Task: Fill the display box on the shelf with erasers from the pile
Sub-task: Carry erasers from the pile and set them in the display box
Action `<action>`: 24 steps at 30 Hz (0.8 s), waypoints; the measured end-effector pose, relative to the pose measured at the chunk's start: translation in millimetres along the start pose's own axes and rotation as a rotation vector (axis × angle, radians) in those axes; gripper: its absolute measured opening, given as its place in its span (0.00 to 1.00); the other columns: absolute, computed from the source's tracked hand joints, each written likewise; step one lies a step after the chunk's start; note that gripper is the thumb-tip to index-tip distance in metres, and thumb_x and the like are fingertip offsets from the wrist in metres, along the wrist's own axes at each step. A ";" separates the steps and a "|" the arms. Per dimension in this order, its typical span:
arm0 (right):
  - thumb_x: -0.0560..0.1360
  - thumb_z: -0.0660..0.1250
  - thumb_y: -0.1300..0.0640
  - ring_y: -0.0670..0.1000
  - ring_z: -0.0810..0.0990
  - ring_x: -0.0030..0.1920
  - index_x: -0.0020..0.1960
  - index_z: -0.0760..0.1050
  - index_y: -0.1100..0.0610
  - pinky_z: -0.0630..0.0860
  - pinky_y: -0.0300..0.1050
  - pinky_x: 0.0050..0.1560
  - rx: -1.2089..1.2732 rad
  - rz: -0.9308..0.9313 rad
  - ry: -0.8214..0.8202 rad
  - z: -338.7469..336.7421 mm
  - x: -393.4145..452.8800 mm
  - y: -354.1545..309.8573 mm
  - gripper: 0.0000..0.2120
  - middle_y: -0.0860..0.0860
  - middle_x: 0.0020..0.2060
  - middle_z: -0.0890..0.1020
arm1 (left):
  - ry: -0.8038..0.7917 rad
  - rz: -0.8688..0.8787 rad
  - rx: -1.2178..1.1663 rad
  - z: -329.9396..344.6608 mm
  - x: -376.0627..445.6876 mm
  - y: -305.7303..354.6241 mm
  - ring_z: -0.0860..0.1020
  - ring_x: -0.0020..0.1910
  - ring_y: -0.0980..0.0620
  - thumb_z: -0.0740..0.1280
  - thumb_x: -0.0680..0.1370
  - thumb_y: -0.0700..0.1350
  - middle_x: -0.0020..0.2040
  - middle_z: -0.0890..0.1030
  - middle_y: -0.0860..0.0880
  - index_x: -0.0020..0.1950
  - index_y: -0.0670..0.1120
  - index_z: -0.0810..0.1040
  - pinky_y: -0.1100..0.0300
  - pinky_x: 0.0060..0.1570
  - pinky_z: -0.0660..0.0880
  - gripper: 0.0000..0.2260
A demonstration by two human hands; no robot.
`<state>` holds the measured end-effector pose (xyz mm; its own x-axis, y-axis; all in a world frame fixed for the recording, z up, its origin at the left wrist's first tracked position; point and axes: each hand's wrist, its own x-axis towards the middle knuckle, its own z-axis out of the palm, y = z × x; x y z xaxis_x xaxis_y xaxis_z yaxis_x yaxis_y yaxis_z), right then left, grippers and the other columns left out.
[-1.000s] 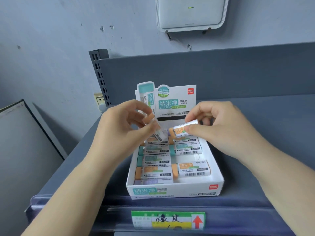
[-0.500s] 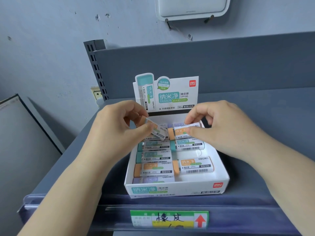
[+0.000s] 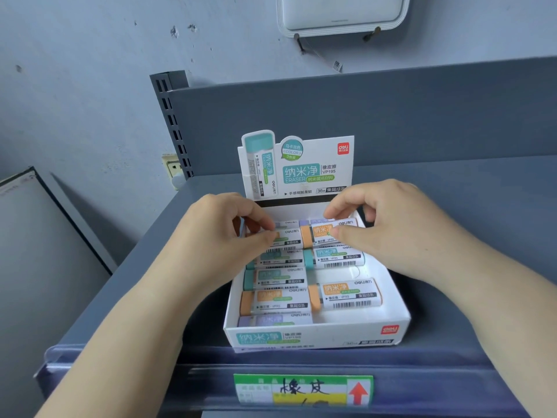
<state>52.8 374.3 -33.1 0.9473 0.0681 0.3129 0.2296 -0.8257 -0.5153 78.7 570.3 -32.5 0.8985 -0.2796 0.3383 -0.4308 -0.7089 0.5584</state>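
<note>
Seating two erasers at the back of the white cardboard display box [image 3: 316, 334] on the grey metal shelf [image 3: 470, 212]. Left hand [image 3: 223, 236] pinches an orange-ended paper-sleeved eraser [image 3: 286, 238]; right hand [image 3: 388, 224] pinches another orange-capped eraser [image 3: 324, 233]. Next: press flat, release. Front right gap unfilled; pile not visible.

Wall unit [image 3: 343, 13] cropped by top edge; price label [image 3: 303, 390] blurred.

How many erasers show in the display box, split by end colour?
Orange-ended erasers: 3
Teal-ended erasers: 2
Purple-ended erasers: 2
End-hidden erasers, behind the left hand: 3
Total: 10 visible in the display box
</note>
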 end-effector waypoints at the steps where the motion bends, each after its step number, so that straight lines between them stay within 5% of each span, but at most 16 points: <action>1: 0.70 0.69 0.54 0.24 0.67 0.31 0.39 0.75 0.42 0.64 0.21 0.34 -0.002 -0.001 -0.006 -0.2 0.2 -0.3 0.07 0.33 0.25 0.74 | -0.007 -0.003 0.000 0.2 0.6 -1.0 0.71 0.35 0.67 0.72 0.70 0.45 0.32 0.75 0.57 0.38 0.52 0.82 0.77 0.33 0.66 0.02; 6: 0.72 0.68 0.52 0.37 0.67 0.30 0.43 0.78 0.43 0.61 0.30 0.29 -0.053 0.013 -0.003 2.2 1.8 2.1 0.04 0.39 0.30 0.70 | -0.031 -0.010 -0.002 1.6 4.0 -3.3 0.71 0.35 0.68 0.71 0.71 0.45 0.34 0.76 0.57 0.40 0.52 0.83 0.77 0.32 0.66 0.02; 10: 0.73 0.66 0.51 0.35 0.65 0.34 0.50 0.80 0.47 0.59 0.28 0.34 -0.066 -0.008 -0.042 5.0 3.8 4.9 0.07 0.36 0.36 0.71 | -0.049 -0.012 -0.013 2.4 5.2 -5.0 0.71 0.35 0.68 0.70 0.72 0.44 0.35 0.76 0.57 0.40 0.52 0.83 0.77 0.32 0.65 0.03; 17: 0.70 0.68 0.52 0.27 0.69 0.35 0.46 0.81 0.47 0.64 0.22 0.37 0.006 -0.019 -0.035 5.0 2.7 5.9 0.06 0.39 0.37 0.75 | -0.044 -0.004 -0.034 3.0 5.3 -7.0 0.72 0.34 0.59 0.70 0.71 0.44 0.36 0.78 0.57 0.37 0.55 0.80 0.75 0.33 0.68 0.06; 24: 0.71 0.68 0.55 0.30 0.69 0.39 0.48 0.79 0.48 0.63 0.22 0.38 0.008 -0.066 0.142 4.3 -0.4 4.1 0.07 0.38 0.37 0.72 | 0.078 0.070 -0.049 3.8 5.2 -7.8 0.70 0.36 0.69 0.67 0.73 0.41 0.36 0.76 0.59 0.38 0.54 0.78 0.77 0.33 0.66 0.08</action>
<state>54.4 373.3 -38.7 0.8893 0.0419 0.4554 0.2924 -0.8177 -0.4958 87.1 571.9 -38.0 0.8579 -0.2746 0.4342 -0.4972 -0.6567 0.5671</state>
